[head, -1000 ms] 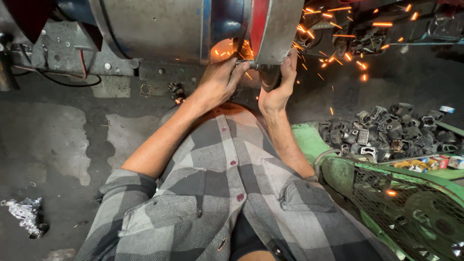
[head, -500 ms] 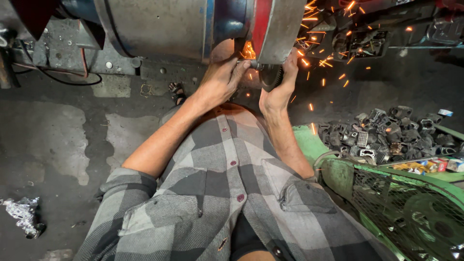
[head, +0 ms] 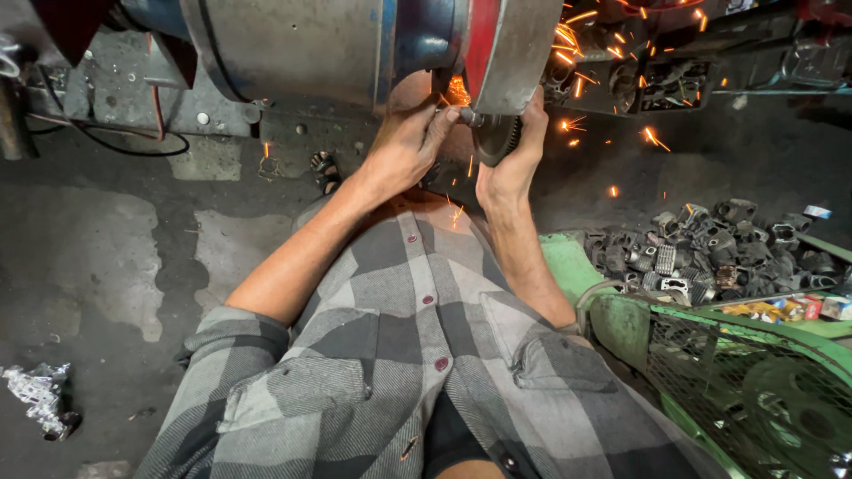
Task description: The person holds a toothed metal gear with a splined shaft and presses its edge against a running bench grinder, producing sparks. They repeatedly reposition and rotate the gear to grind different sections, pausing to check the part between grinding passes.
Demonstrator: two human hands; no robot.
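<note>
Together, left hand (head: 404, 142) and right hand (head: 513, 164) press a toothed metal disc (head: 495, 137) against the grinder (head: 497, 53).

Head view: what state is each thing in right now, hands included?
Grinding wheel: throwing orange sparks up and to the right.
Round toothed metal part: held up against the wheel.
Left hand: closed on the part.
Right hand: closed on the part.
Pile of grey metal castings: lying loose at right.
Green mesh guard: untouched.
</note>
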